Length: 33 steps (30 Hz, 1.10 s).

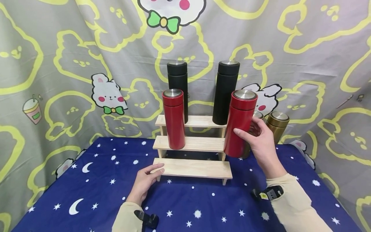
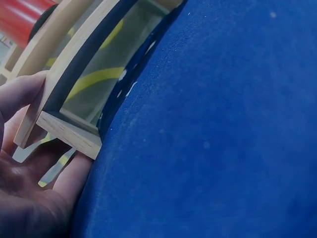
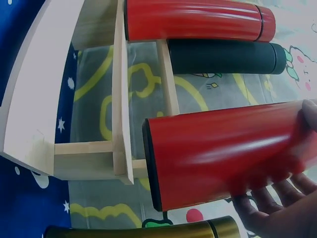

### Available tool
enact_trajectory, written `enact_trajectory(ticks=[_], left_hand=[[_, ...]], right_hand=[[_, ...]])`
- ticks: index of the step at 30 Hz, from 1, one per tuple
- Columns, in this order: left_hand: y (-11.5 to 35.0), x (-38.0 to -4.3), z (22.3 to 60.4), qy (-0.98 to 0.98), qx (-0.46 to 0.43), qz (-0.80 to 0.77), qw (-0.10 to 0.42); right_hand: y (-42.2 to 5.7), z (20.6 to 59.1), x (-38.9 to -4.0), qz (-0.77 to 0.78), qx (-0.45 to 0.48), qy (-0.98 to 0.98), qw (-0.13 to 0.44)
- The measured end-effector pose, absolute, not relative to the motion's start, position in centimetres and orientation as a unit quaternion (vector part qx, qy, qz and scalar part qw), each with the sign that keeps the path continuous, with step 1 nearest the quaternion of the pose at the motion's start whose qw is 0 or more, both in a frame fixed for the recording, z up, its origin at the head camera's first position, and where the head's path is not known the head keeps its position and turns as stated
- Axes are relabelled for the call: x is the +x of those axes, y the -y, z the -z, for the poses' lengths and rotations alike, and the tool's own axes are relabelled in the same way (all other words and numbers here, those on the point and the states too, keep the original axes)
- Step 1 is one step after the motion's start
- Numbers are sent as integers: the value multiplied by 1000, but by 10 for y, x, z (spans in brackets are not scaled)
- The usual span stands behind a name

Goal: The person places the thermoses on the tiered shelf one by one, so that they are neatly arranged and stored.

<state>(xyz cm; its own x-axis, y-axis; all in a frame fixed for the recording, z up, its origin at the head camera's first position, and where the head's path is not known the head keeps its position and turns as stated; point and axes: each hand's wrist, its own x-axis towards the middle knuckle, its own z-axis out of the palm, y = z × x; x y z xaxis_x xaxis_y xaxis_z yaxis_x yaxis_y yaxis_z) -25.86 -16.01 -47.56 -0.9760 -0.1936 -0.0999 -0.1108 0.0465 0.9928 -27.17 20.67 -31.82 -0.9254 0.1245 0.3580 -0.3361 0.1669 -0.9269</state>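
Observation:
My right hand point(image 1: 262, 141) grips a red thermos flask point(image 1: 239, 129) around its side, thumb in front and fingers behind. In the right wrist view the dark base of this flask point(image 3: 223, 153) hangs beside the middle step, apart from the wood. My left hand point(image 1: 145, 182) pinches the left end of the lowest step of a three-tier wooden stand point(image 1: 191, 167); in the left wrist view its thumb lies on top and its fingers sit beneath. Another red flask point(image 1: 175, 122) stands upright at the left of the middle step.
Two black flasks point(image 1: 177, 77) stand on the top step, one left and one right. Gold flasks point(image 1: 276, 125) stand on the table right of the stand, partly hidden behind my right hand. Blue star-patterned cloth point(image 1: 110, 193) covers the table, with a patterned curtain point(image 1: 130, 58) behind.

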Motion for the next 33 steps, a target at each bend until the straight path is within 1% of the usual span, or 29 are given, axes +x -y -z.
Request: enact_trajectory(ticks=[9,18,22,33], left_hand=[[160,-258,476,724,109,681,28],[159,-258,474,730,113,674,23],[159,-259,471,732,111,671,30],[158,-257,471,736,107,668,27]], right_hand=[[-201,320,-283,-629,83,756,160],[-193,313,-295,-631,85,757,144],[-191,311,-300,-640,91,749,143],[-187,317,-308,-651,90,741,142]])
